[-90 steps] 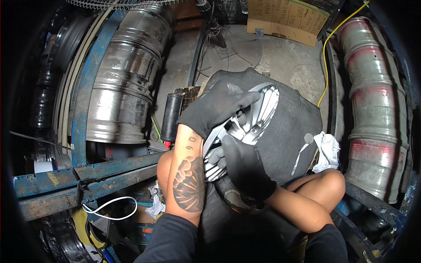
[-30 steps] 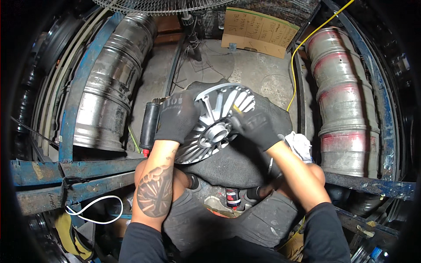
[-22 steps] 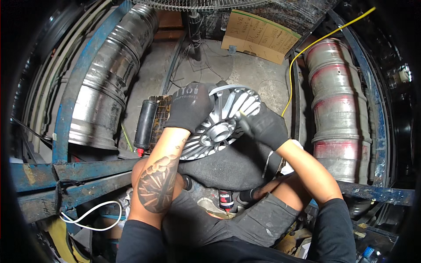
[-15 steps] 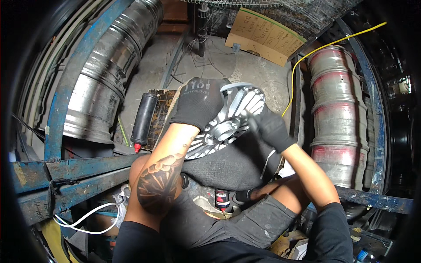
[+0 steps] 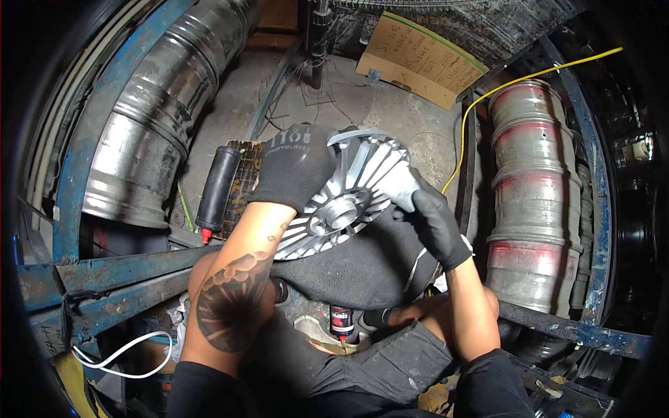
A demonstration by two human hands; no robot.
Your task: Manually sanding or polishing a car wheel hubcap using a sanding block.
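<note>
A silver-and-dark multi-spoke wheel face [image 5: 343,213] is tilted in front of me, over a dark grey fabric-covered pad [image 5: 355,268]. My left hand [image 5: 296,164], in a black glove, grips its upper left edge, the fingertips hidden behind the rim. In my black-gloved right hand [image 5: 435,219] is a pale, crumpled cloth-like piece [image 5: 398,182], pinched against the spokes on the wheel's right side. Whether it is cloth or paper I cannot tell.
A black bottle with a red cap [image 5: 220,188] lies at the left; another dark bottle [image 5: 341,320] is between my legs. Metal wheel barrels [image 5: 143,139] and red-marked barrels [image 5: 533,188] line both sides, beside blue frames [image 5: 132,268]. Farther off are a cardboard sheet [image 5: 418,63] and yellow hose [image 5: 460,139].
My left hand and the wheel have shifted slightly left in the picture. My right hand has turned and moved a little lower, and the pale piece in its fingers now shows clearly.
</note>
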